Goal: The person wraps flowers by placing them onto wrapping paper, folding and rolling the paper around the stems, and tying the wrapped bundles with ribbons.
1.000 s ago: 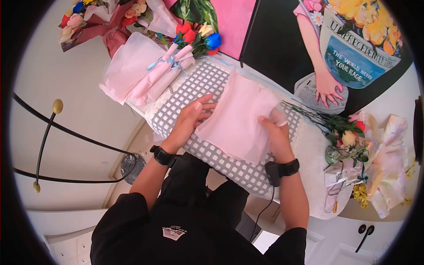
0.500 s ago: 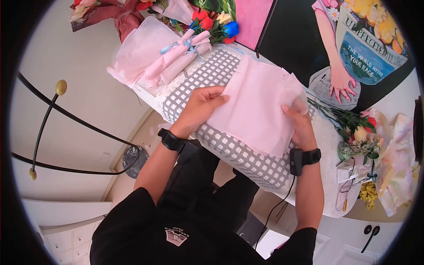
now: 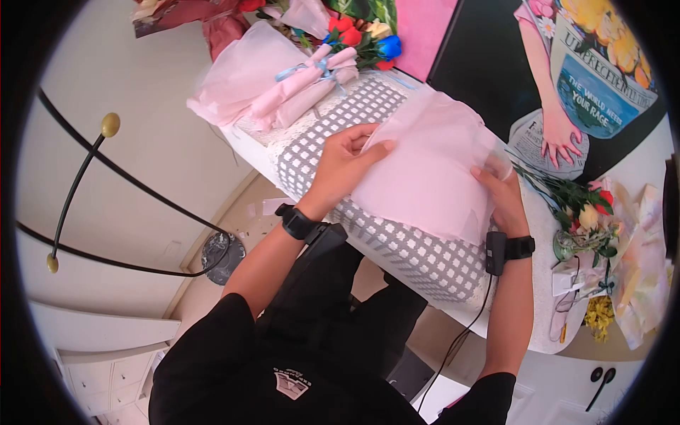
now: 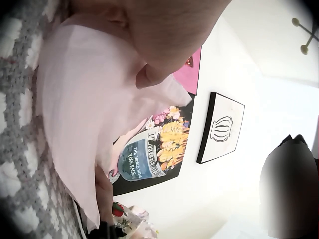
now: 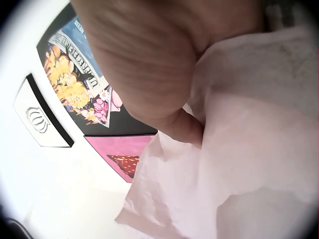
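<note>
Pale pink wrapping paper (image 3: 432, 166), layered and partly see-through, lies over a grey and white checked cushion (image 3: 312, 152). At its left edge the left hand (image 3: 343, 166) pinches it, thumb on top and fingers behind. The right hand (image 3: 504, 198) grips the opposite edge, its thumb on the front and its fingers showing through the thin sheet. In the left wrist view the paper (image 4: 79, 99) curves up beside the left hand (image 4: 164, 35). The right wrist view has the right thumb pressed on the paper (image 5: 259, 129).
A pink wrapped bouquet (image 3: 283, 92) with a blue ribbon lies at the cushion's upper left. Loose stemmed flowers (image 3: 584, 212) and patterned wrapping (image 3: 637, 262) are at the right. Paintings (image 3: 588, 78) stand behind the table; a black metal rack (image 3: 127, 180) is at the left.
The left hand has gone from loosely spread fingers beside the paper to pinching its left edge. The paper's upper edge now looks more rounded. The head view has shifted, moving everything rightward in it.
</note>
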A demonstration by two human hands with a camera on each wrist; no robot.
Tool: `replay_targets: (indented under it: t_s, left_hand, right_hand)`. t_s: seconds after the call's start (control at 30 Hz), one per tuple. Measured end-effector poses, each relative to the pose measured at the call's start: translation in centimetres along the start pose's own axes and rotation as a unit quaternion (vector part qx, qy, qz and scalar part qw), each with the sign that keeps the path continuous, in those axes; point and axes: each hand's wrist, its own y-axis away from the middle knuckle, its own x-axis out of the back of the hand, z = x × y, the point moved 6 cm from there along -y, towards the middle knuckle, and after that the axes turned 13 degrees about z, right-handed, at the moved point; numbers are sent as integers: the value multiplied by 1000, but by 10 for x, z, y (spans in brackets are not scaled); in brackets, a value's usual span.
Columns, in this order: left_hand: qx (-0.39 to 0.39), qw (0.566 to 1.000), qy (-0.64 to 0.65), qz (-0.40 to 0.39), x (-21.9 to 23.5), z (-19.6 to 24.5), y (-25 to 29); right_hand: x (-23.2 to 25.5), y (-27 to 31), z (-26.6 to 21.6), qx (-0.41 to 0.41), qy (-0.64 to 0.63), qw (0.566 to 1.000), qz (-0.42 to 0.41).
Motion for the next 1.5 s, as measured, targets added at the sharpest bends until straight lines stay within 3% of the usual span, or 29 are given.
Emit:
replay_targets:
  t_s: [0.1,0.17,0.2,0.33,0.4,0.47,0.53,0.67,0.73,0.8,0.87,0.97,1.03,1.1,1.13,1.17,1.2,1.23,1.3,1.33,1.37,1.43,1.5]
  left_hand:
    - [-16,1000,-9,2,5,1,-2]
    - [-26,989,-143,-3,20,-2,-9]
    - [-27,989,-144,-1,27,-3,-11]
    - [-1,997,-47,55,58,20,-21]
    - [10,994,-15,108,84,37,-33]
    - [0,989,54,139,107,59,-43]
    - [-42,978,23,205,145,74,-59]
    - [0,974,140,179,249,71,-110]
    - [11,948,212,237,318,68,-130]
    - [20,932,244,267,333,64,-137]
    - [6,886,238,398,348,60,-133]
    - [42,891,171,419,342,46,-136]
    - [45,911,166,375,333,45,-138]
    - [-3,932,27,362,327,57,-136]
    - [0,932,25,361,324,55,-136]
    - [-105,886,-135,431,327,71,-130]
    - [-207,800,-288,483,323,89,-124]
    - [-210,800,-286,484,316,94,-120]
    - [-404,671,-505,362,260,124,-101]
    - [-377,749,-453,304,243,125,-102]
    - [-373,749,-455,304,231,124,-100]
    - [-296,860,-400,111,198,107,-109]
    - [-300,822,-480,67,171,97,-108]
  right_hand:
    - [-4,5,-3,33,16,999,-2]
    - [-8,6,-6,37,10,999,-12]
    - [-9,7,-5,36,3,999,-16]
    - [-5,2,5,-5,-62,998,-5]
    - [-7,1,4,-24,-93,994,-58]
    - [-11,2,-3,-22,-90,995,-46]
    - [-12,4,-1,-27,-84,996,-32]
    - [-12,6,-2,-28,-104,993,-44]
    - [-12,5,-2,-28,-109,993,-41]
    - [-13,5,-2,-25,-105,993,-50]
    - [-13,6,0,-28,-108,992,-51]
    - [-13,4,0,-30,-112,992,-52]
    - [-12,3,0,-36,-114,992,-47]
    - [-12,4,0,-24,-111,992,-46]
    - [-11,6,2,-26,-111,993,-43]
    - [-12,6,2,-30,-112,992,-47]
    - [-13,4,0,-32,-114,992,-52]
    - [-13,3,-2,-29,-114,992,-52]
    - [-14,4,0,-33,-106,992,-56]
    - [-15,3,2,-36,-106,992,-56]
    - [-15,3,2,-32,-100,993,-56]
    - [-16,3,1,-27,-91,994,-60]
    - [-15,4,1,-34,-99,993,-57]
